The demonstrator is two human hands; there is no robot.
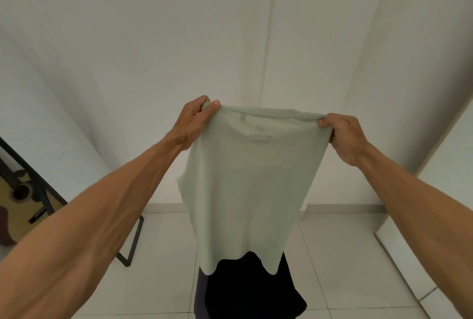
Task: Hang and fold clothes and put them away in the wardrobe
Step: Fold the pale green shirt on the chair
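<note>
A pale green shirt hangs mid-scene before a white wall, spread between two raised hands. The left grip pinches its top left corner, fingers curled round the cloth. The right grip clasps the top right corner the same way. The hem overlaps a black garment below, above the tiled floor. A black frame stands at left.

The single head camera looked forward and down, close to a pale green fabric shirt, facing a plain white wall.
</note>
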